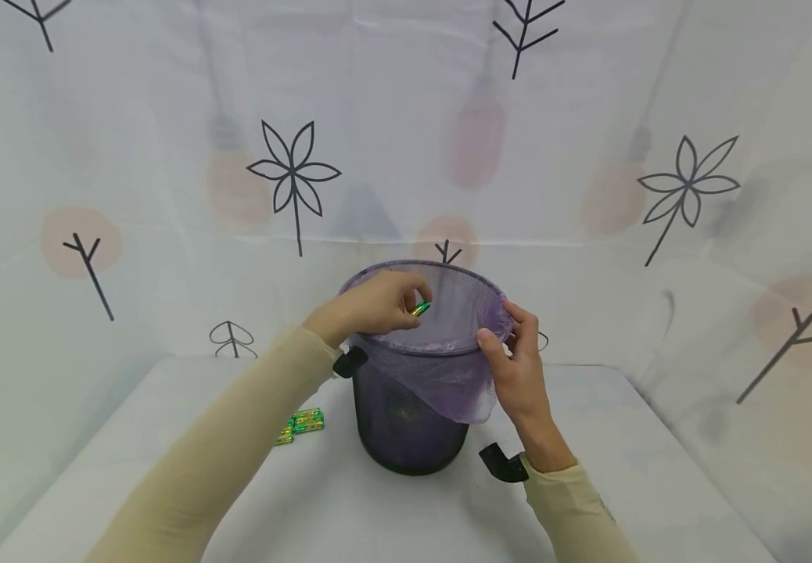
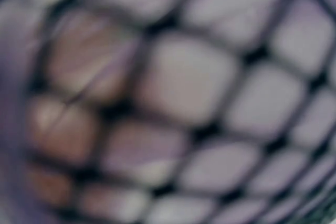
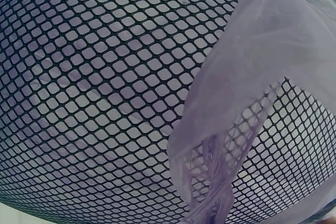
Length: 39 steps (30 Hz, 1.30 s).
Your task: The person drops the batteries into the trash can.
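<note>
A black mesh trash bin [image 1: 409, 446] stands upright on the table, lined with a translucent purple trash bag [image 1: 455, 387] folded over its rim. Over the bin's mouth, my left hand [image 1: 381, 301] holds a green-and-gold battery [image 1: 420, 308] between thumb and fingers. My right hand [image 1: 522, 375] grips the right side of the rim together with the bag. The left wrist view is blurred, with dark mesh [image 2: 205, 132] filling it. In the right wrist view, the bag's loose edge [image 3: 252, 72] drapes over the outside of the bin.
Several green-and-gold batteries [image 1: 307, 421] lie on the white table [image 1: 293, 500] left of the bin, partly hidden by my left forearm. A white patterned cloth [image 1: 392, 141] hangs behind the table and at its sides.
</note>
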Each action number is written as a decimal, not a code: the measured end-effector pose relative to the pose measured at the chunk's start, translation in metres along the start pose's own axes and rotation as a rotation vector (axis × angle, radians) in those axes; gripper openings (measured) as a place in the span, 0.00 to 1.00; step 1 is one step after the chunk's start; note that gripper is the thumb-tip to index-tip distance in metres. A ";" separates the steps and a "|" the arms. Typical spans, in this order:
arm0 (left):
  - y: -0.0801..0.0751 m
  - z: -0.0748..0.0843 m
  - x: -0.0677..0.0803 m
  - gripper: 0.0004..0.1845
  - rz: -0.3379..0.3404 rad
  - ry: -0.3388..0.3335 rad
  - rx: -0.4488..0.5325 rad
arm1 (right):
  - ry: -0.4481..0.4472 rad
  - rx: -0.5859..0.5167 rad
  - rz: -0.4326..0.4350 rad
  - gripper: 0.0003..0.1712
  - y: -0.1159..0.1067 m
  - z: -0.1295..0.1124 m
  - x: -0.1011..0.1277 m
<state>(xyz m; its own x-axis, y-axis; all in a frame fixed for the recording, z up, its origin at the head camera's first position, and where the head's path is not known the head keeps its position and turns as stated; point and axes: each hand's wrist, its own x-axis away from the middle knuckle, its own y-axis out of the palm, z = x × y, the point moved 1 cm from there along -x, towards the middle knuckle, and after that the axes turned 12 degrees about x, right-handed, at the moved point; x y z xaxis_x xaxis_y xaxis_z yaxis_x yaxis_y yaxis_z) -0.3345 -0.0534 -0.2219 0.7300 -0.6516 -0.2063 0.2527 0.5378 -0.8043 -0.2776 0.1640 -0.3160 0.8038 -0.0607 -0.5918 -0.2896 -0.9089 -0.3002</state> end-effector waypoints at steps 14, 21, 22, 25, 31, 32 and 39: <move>0.001 0.000 0.000 0.20 -0.004 -0.024 -0.042 | 0.002 -0.004 -0.016 0.34 0.001 -0.002 0.001; 0.001 -0.002 0.000 0.17 0.022 0.010 -0.059 | 0.007 -0.001 -0.012 0.34 0.001 -0.002 0.001; 0.001 -0.002 0.000 0.17 0.032 0.022 -0.070 | 0.010 0.002 -0.013 0.34 0.001 -0.002 0.001; 0.001 -0.001 0.000 0.16 0.068 0.056 -0.084 | 0.020 -0.002 -0.013 0.33 0.001 -0.002 0.001; -0.003 -0.001 0.008 0.11 0.254 0.193 -0.021 | 0.014 -0.031 -0.012 0.32 0.004 -0.002 0.001; -0.004 -0.002 0.010 0.10 0.298 0.231 -0.004 | 0.012 -0.029 -0.011 0.32 0.004 -0.001 0.001; -0.008 -0.010 0.034 0.04 0.534 0.453 0.056 | 0.002 -0.018 -0.006 0.33 0.001 0.000 0.001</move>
<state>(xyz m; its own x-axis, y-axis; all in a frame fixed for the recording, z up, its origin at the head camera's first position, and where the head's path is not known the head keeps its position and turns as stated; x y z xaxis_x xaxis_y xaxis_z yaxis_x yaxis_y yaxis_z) -0.3178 -0.0855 -0.2279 0.4298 -0.4433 -0.7866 -0.0253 0.8649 -0.5013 -0.2773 0.1634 -0.3168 0.8066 -0.0560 -0.5884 -0.2751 -0.9167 -0.2899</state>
